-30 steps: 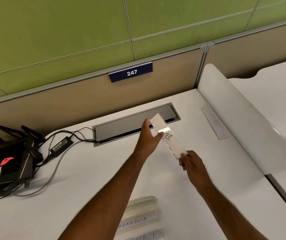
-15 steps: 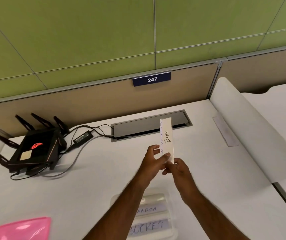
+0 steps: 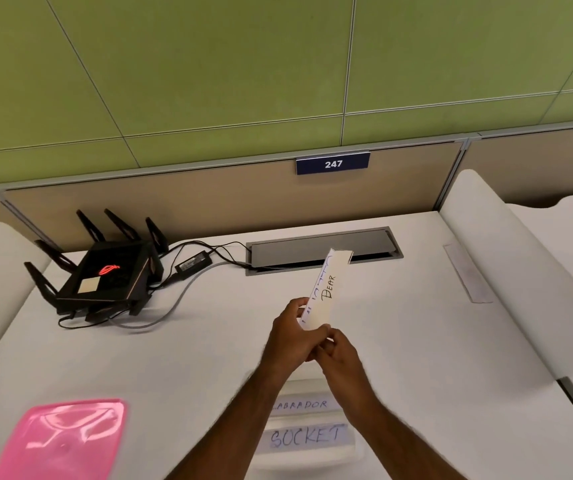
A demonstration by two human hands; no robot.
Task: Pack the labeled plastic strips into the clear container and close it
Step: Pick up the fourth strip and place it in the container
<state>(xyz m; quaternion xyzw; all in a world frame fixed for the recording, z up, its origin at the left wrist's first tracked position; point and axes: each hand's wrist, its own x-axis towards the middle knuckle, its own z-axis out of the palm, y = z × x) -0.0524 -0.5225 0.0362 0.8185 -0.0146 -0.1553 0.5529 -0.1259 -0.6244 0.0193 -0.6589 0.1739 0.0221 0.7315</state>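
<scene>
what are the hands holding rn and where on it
Both the left hand and right hand grip the strips labeled BEAR at their lower end; the upper end sticks up free.

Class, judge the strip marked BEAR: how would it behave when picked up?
The BEAR strip is probably stiff: gripped only at its lower end by both hands, it stands straight without drooping. Likely light, since fingertips alone support it. Its smooth surface may be slippery.

White strip (image 3: pixel 326 292) lettered "BEAR" in black; pink lid (image 3: pixel 60 441); black router (image 3: pixel 105 278) with red glowing logo; green wall panels (image 3: pixel 208 64); navy sign (image 3: pixel 332 163), white "247".
</scene>
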